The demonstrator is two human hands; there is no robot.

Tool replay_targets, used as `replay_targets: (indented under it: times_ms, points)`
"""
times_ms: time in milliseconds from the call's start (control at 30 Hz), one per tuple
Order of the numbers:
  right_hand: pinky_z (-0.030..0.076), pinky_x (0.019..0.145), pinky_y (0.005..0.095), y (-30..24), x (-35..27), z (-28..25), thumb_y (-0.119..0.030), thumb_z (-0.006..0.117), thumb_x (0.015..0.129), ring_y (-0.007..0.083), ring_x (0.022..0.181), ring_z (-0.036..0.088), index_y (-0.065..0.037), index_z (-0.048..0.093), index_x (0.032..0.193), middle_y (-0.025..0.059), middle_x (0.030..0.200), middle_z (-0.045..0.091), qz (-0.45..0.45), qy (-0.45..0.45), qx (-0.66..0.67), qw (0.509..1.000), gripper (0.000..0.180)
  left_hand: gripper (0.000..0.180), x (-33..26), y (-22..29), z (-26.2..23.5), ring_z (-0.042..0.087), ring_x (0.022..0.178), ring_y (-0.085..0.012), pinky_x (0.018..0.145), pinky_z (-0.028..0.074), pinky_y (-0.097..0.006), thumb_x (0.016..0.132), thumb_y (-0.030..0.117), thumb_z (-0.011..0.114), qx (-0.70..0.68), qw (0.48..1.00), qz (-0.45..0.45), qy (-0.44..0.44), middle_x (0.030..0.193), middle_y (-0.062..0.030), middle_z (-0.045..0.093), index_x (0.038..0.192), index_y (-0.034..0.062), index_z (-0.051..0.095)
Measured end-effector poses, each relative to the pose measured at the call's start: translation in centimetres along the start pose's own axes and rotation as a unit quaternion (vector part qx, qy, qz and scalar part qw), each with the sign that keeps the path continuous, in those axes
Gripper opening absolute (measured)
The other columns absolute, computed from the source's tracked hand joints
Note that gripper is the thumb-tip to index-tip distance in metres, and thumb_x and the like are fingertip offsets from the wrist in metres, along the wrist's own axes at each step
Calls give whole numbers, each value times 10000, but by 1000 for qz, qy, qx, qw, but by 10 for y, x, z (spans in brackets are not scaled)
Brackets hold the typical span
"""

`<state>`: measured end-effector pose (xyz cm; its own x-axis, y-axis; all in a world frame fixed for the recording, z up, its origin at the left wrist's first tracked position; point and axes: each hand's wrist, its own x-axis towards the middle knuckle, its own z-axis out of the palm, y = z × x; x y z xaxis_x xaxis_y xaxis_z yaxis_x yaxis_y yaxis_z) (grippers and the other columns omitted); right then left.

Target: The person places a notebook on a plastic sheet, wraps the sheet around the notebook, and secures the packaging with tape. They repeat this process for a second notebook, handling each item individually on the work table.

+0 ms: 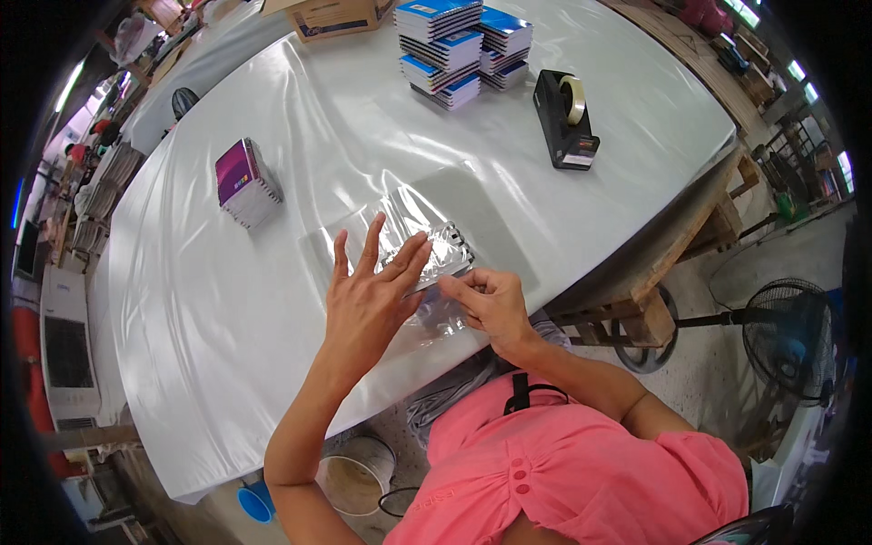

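Observation:
A spiral-bound notebook (pixel 449 252) lies at the near edge of the table, covered by shiny clear plastic wrap (pixel 400 211). My left hand (pixel 363 300) rests over it with the fingers spread, the fingertips on the plastic. On the notebook's near right side, my right hand (pixel 495 304) is closed in a pinch at the edge of the wrap. Glare and my fingers hide most of the notebook's cover. Some loose plastic shows below the hands, towards my body.
A stack of purple-covered spiral notebooks (pixel 247 186) stands to the left. Farther off are piles of blue-covered notebooks (pixel 445 50), a black tape dispenser (pixel 565 123) and a cardboard box (pixel 336 16). A standing fan (pixel 787 338) is at right; a bucket (pixel 356 474) sits below the table.

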<state>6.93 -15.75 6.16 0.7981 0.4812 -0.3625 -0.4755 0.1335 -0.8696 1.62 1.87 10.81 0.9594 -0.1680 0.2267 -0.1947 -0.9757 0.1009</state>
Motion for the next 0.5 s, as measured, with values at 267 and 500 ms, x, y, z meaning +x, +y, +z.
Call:
replay_targets:
  times_ms: [267,500]
  points:
    - [302,407,205,9,2,2,-255,733,869,35,461,420,11,636,813,-14,615,547,-22,0,8,1000,289,584,-1,-2,1,299,1413,-302,1143,141,-587,800,250,716,13,1000,0,-12,1406,87,504,1353,211,532]
    - [408,455,284,14,16,-1,-332,734,855,118,484,548,29,682,793,59,619,622,-81,29,-128,988,370,591,-2,-5,5,299,1413,-298,1142,145,-594,806,264,715,4,1000,-2,-15,1418,92,490,1362,222,522]
